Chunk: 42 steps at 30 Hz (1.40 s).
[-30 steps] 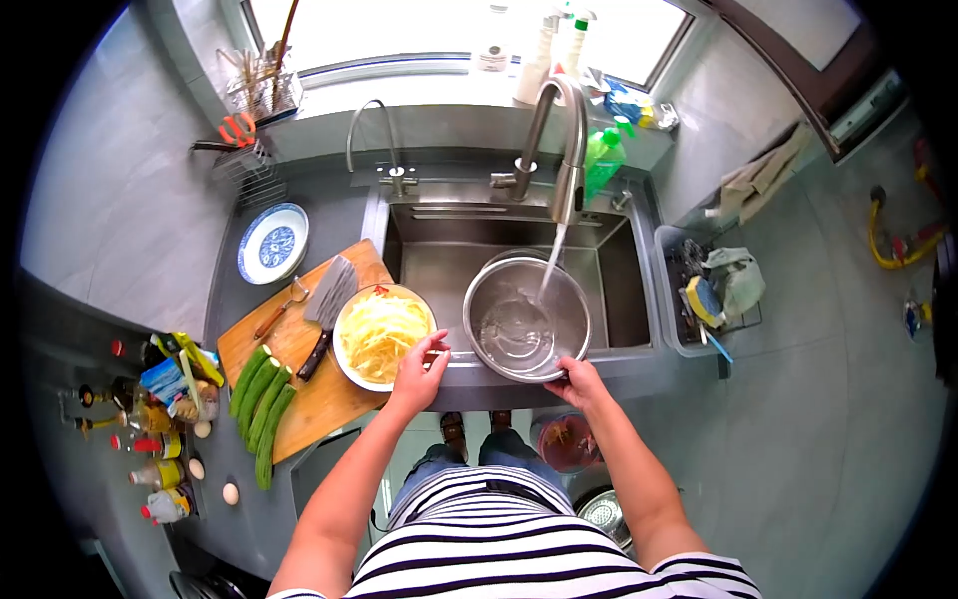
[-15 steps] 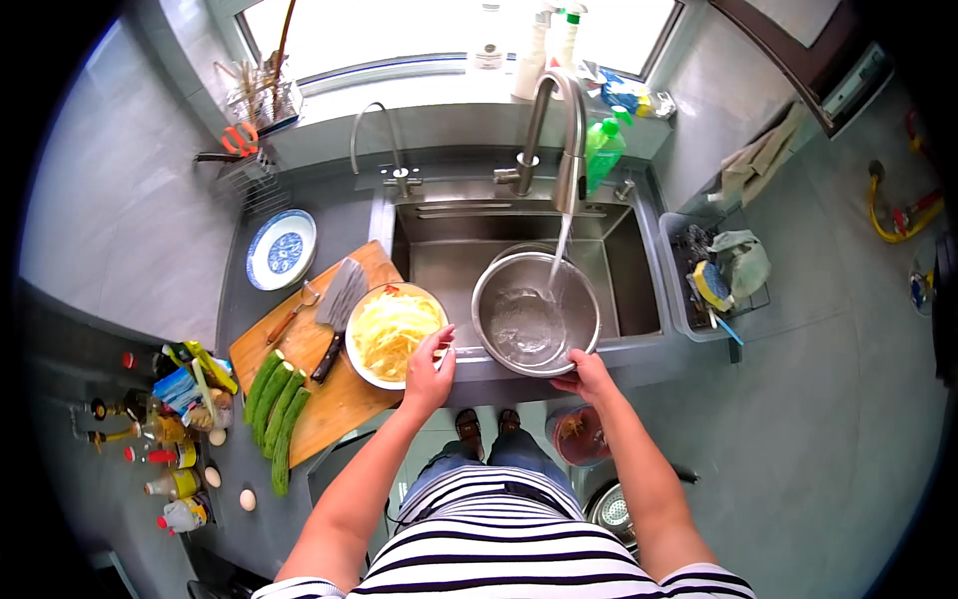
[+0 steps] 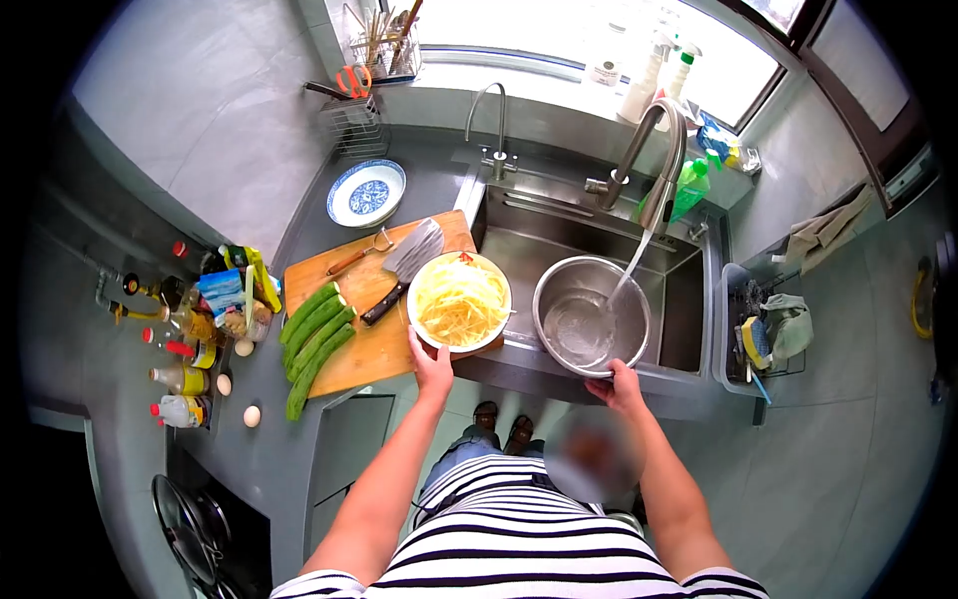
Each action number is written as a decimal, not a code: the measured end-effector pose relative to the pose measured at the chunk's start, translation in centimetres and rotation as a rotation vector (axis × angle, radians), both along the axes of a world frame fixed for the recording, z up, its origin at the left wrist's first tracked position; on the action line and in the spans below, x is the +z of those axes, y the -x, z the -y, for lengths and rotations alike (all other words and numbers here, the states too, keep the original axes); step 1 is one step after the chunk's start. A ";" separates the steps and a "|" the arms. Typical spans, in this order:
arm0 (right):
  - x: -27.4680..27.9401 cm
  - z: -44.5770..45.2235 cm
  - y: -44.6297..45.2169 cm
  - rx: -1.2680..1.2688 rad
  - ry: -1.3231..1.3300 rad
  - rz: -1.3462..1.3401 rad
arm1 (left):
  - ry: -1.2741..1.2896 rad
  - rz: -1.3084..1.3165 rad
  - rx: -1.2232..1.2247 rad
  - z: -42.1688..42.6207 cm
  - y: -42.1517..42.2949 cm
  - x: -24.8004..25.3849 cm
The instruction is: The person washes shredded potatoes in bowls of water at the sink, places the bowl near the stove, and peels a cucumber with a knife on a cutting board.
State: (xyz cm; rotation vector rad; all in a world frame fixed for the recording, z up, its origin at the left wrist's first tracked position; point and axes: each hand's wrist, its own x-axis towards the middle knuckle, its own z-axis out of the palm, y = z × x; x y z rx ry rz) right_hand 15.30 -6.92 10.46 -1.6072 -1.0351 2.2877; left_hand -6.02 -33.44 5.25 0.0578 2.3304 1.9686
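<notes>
My left hand is closed on the near-left rim of a white bowl full of pale yellow shreds, with a bit of red at the far edge. This bowl is over the right end of the wooden cutting board; whether it is lifted, I cannot tell. My right hand grips the near rim of a stainless steel bowl at the sink's front edge. Water runs into it from the faucet. Left of the white bowl lie a cleaver, a wooden-handled peeler and several green cucumbers.
The sink lies behind the steel bowl. A blue-and-white plate stands behind the board. Bottles and eggs are at the left. A plastic bin with sponges hangs right of the sink, near a green soap bottle.
My view has turned left. My left hand has gone from the white bowl's right side to its near-left rim, and the bowl has shifted right, away from the cleaver. Water still runs.
</notes>
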 end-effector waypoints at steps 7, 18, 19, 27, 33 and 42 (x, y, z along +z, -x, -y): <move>-0.2 0.1 -0.2 0.000 -0.036 -0.068 | -0.279 0.606 0.085 -0.3 1.8 0.1; 0.3 -0.9 -1.2 -0.022 -0.049 -0.106 | -0.411 0.686 -0.066 -2.4 -0.4 2.3; 0.4 -1.1 -1.3 -0.021 -0.047 -0.103 | -0.423 0.670 -0.094 -2.5 -0.7 2.7; -1.2 -1.7 -1.9 0.000 -0.014 -0.129 | -0.621 0.695 -0.296 -3.6 -1.8 7.4; -1.1 -1.3 -1.7 -0.027 -0.044 -0.136 | -0.369 0.507 -0.409 -7.9 -3.2 13.1; 0.5 -1.2 -1.9 -0.051 -0.042 -0.135 | -0.205 -0.131 -0.563 -13.3 -3.7 13.4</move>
